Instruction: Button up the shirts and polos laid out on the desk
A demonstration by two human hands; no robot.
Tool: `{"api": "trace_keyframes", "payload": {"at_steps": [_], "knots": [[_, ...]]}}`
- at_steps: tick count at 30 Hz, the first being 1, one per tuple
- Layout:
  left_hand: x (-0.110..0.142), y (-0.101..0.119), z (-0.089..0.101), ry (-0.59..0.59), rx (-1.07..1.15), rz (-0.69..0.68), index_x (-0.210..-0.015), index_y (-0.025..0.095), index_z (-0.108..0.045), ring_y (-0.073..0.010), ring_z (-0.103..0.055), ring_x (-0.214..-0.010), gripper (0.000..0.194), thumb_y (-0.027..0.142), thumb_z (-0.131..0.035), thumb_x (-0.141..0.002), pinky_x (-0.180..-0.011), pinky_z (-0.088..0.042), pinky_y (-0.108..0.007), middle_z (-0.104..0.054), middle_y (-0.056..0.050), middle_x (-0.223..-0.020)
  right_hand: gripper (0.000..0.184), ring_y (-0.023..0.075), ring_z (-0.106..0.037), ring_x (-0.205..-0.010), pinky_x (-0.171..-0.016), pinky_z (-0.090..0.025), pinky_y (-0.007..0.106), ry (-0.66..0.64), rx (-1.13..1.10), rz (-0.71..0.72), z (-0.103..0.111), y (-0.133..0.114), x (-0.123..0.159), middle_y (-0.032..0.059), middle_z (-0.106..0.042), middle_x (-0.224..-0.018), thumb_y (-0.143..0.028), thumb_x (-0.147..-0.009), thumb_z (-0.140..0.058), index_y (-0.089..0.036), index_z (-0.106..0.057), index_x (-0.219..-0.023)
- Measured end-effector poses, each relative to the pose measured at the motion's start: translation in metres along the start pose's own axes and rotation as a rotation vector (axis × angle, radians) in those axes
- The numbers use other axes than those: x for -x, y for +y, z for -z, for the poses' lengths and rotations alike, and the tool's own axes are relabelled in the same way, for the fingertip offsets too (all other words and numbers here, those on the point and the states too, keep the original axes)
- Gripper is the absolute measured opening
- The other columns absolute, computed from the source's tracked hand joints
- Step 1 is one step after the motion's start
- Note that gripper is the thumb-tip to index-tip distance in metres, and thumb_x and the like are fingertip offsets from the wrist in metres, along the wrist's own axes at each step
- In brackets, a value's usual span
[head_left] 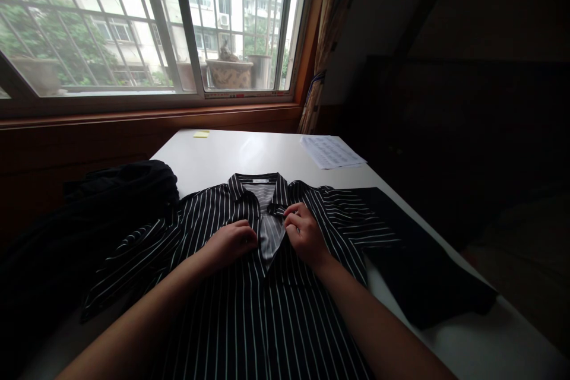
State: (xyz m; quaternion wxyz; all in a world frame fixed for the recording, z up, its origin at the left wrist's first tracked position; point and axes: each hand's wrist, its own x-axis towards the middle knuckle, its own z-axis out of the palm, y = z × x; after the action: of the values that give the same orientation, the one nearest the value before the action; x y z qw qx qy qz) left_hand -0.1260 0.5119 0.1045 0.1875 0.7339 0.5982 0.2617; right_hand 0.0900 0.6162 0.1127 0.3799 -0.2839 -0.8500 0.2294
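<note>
A black shirt with white stripes point(218, 309) lies front up, its collar at the far end and its neck opening parted in a V that shows the paler inside. My left hand point(234, 240) is closed at the left edge of that opening, fingers curled on the cloth. On the opposite edge, just below the collar, my right hand point(303, 228) pinches the shirt front between thumb and fingers. The sleeves spread out to both sides. Below the V the two front edges meet.
Dark folded clothing point(129, 184) is heaped at the left. Another dark cloth point(427, 273) lies under the right sleeve. Printed sheets point(332, 151) and a yellow note point(201, 134) rest on the white table point(262, 151). A barred window point(191, 29) and a curtain point(327, 41) stand behind.
</note>
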Motion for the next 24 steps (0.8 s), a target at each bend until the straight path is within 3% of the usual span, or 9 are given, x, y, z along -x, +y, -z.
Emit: {"api": "trace_keyframes", "payload": {"at_steps": [11, 16, 21, 24], "knots": [[-0.0002, 0.0031, 0.0019, 0.04, 0.055, -0.025, -0.095, 0.02, -0.067, -0.013, -0.059, -0.076, 0.013, 0.019, -0.069, -0.082, -0.066, -0.045, -0.022, -0.064, 0.0, -0.088, 0.021, 0.016, -0.054, -0.079, -0.076, -0.047, 0.034, 0.057, -0.037, 0.015, 0.002, -0.0018, 0.0005, 0.0059, -0.052, -0.109, -0.007, -0.082, -0.044, -0.019, -0.056, -0.069], [-0.0007, 0.0012, 0.0007, 0.037, 0.027, -0.032, -0.093, 0.02, -0.069, -0.0122, -0.058, -0.072, 0.01, 0.02, -0.068, -0.083, -0.064, -0.044, -0.021, -0.062, 0.0, -0.086, 0.015, 0.0209, -0.055, -0.095, -0.079, -0.047, 0.035, 0.1, -0.054, 0.058, 0.0053, -0.0071, 0.0007, 0.0071, -0.052, -0.107, -0.01, -0.083, -0.047, -0.02, -0.056, -0.076], [0.0001, 0.0, -0.0003, 0.035, 0.008, -0.052, -0.092, 0.021, -0.071, -0.0112, -0.059, -0.071, 0.009, 0.021, -0.067, -0.084, -0.063, -0.044, -0.021, -0.061, -0.001, -0.087, 0.01, 0.0122, -0.051, -0.067, -0.065, -0.046, 0.031, 0.111, -0.058, 0.029, 0.0044, -0.0069, 0.0007, 0.0061, -0.052, -0.11, -0.016, -0.085, -0.054, -0.019, -0.052, -0.076], [0.0011, 0.0003, 0.0, 0.031, 0.011, -0.059, -0.092, 0.021, -0.072, -0.0109, -0.059, -0.071, 0.009, 0.021, -0.066, -0.085, -0.063, -0.044, -0.02, -0.061, -0.001, -0.088, 0.014, 0.0106, -0.05, -0.063, -0.062, -0.046, 0.03, 0.098, -0.045, 0.01, 0.0024, -0.0038, -0.0002, 0.0059, -0.053, -0.108, -0.018, -0.087, -0.055, -0.019, -0.052, -0.074]]}}
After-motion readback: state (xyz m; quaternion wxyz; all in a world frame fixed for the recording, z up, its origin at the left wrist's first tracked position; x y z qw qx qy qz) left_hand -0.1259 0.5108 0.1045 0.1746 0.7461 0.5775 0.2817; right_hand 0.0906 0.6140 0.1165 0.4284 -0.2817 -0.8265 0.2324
